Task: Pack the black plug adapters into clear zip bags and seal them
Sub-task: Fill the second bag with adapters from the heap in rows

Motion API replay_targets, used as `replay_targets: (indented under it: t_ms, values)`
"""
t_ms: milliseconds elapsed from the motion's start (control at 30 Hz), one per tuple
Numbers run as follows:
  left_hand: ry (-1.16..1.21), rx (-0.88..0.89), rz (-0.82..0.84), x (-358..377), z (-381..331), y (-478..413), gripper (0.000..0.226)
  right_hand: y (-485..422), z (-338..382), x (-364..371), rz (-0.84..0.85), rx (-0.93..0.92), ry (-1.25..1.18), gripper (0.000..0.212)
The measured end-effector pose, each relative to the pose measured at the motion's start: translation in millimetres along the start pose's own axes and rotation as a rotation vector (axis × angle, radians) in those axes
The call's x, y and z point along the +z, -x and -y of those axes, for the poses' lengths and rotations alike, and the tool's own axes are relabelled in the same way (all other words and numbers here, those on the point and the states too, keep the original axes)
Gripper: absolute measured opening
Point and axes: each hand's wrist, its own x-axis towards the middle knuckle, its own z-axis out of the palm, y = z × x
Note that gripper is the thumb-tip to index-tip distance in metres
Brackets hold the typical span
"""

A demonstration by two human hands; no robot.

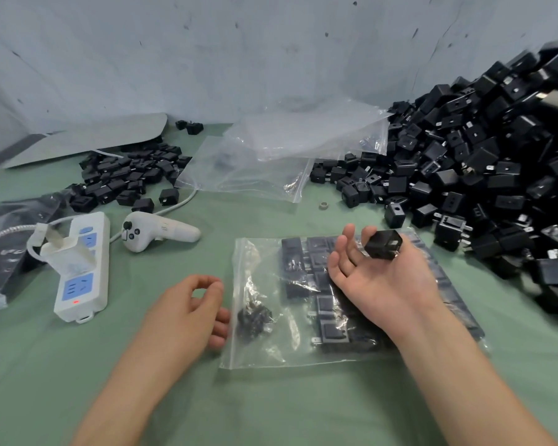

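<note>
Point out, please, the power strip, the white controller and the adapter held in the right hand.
power strip (78, 286): head view, on its lower blue socket.
controller (174, 230): head view, on its handle.
held adapter (383, 244): head view, on its dark front face.

adapter (383, 244): black, held above bag | zip bag (261, 352): clear, flat, holds packed adapters (327, 305) in rows

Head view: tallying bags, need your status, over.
Right hand pinches one black adapter above the zip bag. Left hand loosely curled, holding nothing, beside bag's left edge. Bag part-filled, flat on table. Nothing blocking.
</note>
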Motion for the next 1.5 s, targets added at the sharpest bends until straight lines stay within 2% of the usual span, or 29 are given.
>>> replay_targets:
  t_ms: [100,200,333,467,633,700,767,867,1233,1300,1400,1500]
  values:
    - [-0.046,0.048,0.050,0.3,-0.4,8.3,0.010,-0.5,0.9,0.2,0.009,0.001,-0.006,0.007]
    - [-0.205,0.113,0.042,2.8,-2.2,12.2,0.018,-1.8,1.1,0.5,0.002,0.001,-0.013,0.007]
    - [-0.156,0.156,-0.007,4.1,-3.1,9.7,0.033,-1.9,0.3,-0.8,0.013,0.010,-0.011,0.008]
    - [-0.123,0.150,0.161,11.5,-2.3,9.8,0.046,-2.2,0.7,-1.3,0.019,0.005,-0.012,0.007]
    - [-0.320,0.189,0.175,18.6,2.7,9.7,0.074,-0.7,0.4,-1.8,0.022,0.006,-0.010,0.009]
    - [-0.397,0.213,0.165,23.6,2.6,10.0,0.080,-0.1,0.7,-2.2,0.014,0.010,-0.022,0.016]
    - [-0.433,0.242,0.148,27.8,2.2,10.4,0.080,0.2,1.2,-3.1,0.012,0.012,-0.028,0.020]
    - [-0.455,0.276,0.116,29.7,3.3,11.0,0.075,0.9,1.0,-2.8,0.024,0.012,-0.026,0.015]
    - [-0.476,0.249,0.002,29.7,5.1,11.6,0.053,-0.8,1.3,-4.5,0.011,0.008,-0.034,0.020]
    - [-0.474,0.229,0.072,27.9,4.6,12.0,0.064,-1.2,1.7,-5.5,0.011,0.006,-0.034,0.020]
    - [-0.462,0.196,0.252,24.7,7.0,13.9,0.095,-1.7,1.8,-5.7,0.004,0.010,-0.034,0.022]
    - [-0.509,0.218,0.318,24.9,9.9,13.4,0.104,-1.6,1.2,-5.7,0.010,0.013,-0.037,0.020]
